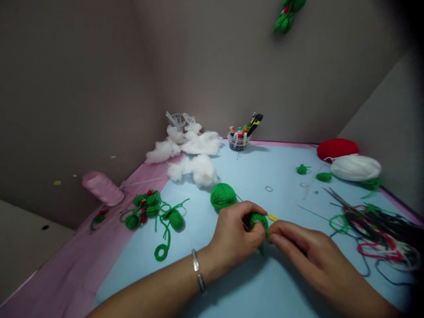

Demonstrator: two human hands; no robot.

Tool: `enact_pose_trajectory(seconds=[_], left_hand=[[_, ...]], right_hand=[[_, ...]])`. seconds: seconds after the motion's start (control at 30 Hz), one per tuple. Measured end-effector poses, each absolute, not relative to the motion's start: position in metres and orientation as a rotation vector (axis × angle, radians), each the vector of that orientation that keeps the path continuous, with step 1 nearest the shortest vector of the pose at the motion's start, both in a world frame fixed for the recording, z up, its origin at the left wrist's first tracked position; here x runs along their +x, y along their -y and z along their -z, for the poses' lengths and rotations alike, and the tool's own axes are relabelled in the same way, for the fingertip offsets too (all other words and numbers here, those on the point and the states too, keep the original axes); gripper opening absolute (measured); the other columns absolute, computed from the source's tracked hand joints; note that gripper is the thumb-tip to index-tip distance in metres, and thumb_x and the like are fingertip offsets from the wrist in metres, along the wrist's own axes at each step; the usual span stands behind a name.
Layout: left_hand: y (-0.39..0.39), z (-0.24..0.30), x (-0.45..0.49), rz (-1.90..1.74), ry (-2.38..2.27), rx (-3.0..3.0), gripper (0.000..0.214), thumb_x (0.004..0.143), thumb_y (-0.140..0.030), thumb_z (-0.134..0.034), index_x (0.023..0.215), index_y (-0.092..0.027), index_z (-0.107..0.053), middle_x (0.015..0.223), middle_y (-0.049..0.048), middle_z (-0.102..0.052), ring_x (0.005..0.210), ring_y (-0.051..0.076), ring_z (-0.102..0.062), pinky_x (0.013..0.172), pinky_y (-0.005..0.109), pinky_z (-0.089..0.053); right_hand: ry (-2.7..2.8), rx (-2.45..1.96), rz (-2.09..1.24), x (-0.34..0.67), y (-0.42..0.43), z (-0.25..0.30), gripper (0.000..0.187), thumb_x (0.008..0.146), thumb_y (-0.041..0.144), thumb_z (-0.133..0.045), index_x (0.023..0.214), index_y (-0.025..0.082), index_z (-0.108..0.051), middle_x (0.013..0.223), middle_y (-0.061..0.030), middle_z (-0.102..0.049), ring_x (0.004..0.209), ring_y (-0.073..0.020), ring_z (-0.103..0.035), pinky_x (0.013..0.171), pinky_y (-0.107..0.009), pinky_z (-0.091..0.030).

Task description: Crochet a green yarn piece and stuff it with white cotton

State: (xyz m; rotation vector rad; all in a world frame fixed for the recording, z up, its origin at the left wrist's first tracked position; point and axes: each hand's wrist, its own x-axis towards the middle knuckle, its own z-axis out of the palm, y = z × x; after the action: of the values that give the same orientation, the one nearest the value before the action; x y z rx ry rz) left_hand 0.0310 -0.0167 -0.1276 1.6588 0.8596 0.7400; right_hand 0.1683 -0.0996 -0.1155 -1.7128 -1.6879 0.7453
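**My left hand gripped a small green yarn piece over the blue tabletop**

My left fingers curled around the piece, which sat just above the table near its middle, between my two hands. My right hand was pressed together, its fingertips at the piece, but I could not tell whether they held it. One yellow hook tip poked out there; the rest of the tool was hidden. One metal bangle circled my left wrist.

A green yarn ball, round and tightly wound, lay just beyond my left hand, and a thin strand seemed to run from it to the piece. To the left lay a cluster of about five small green balls with red bits and loose, looping strands. Farther left stood one pink thread cone on a pink cloth.

At the far side were several fluffy white cotton clumps, a clear cup partly buried behind them, and one clear tub of small spools. To the right lay one red cushion-like mound, one white mound, a pair of scissors and a yarn tangle, cut off at the frame edge.
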Motion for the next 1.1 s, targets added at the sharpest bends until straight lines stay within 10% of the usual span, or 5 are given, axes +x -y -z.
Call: enact_pose_trajectory(seconds=[0.73,1.1], left_hand=[[0.003,0.122,0.028,-0.527,-0.665,0.952,0.033,0.068,-0.017,-0.071,0.101,-0.009,-0.073,0.064,-0.0011,-0.057,0.055,0.006,-0.044,0.056,0.022,-0.033],[0.017,0.131,0.03,-0.704,-0.94,1.71,0.023,0.073,-0.013,-0.058,0.093,-0.014,-0.068,0.073,0.0015,-0.065,0.059,0.012,-0.054,0.055,0.025,-0.043]], right_hand=[[1.49,-1.646,-0.882,0.172,0.092,0.135,0.031,0.087,0.048,-0.047,0.069,0.023,-0.054,0.067,-0.002,-0.059,0.064,-0.0172,-0.055,0.058,-0.028,-0.046],[1.663,-1.693,-0.242,0.169,0.092,0.133,0.024,0.088,0.037,-0.053,0.071,0.022,-0.061,0.057,0.0046,-0.06,0.047,-0.0101,-0.056,0.047,-0.022,-0.043]])
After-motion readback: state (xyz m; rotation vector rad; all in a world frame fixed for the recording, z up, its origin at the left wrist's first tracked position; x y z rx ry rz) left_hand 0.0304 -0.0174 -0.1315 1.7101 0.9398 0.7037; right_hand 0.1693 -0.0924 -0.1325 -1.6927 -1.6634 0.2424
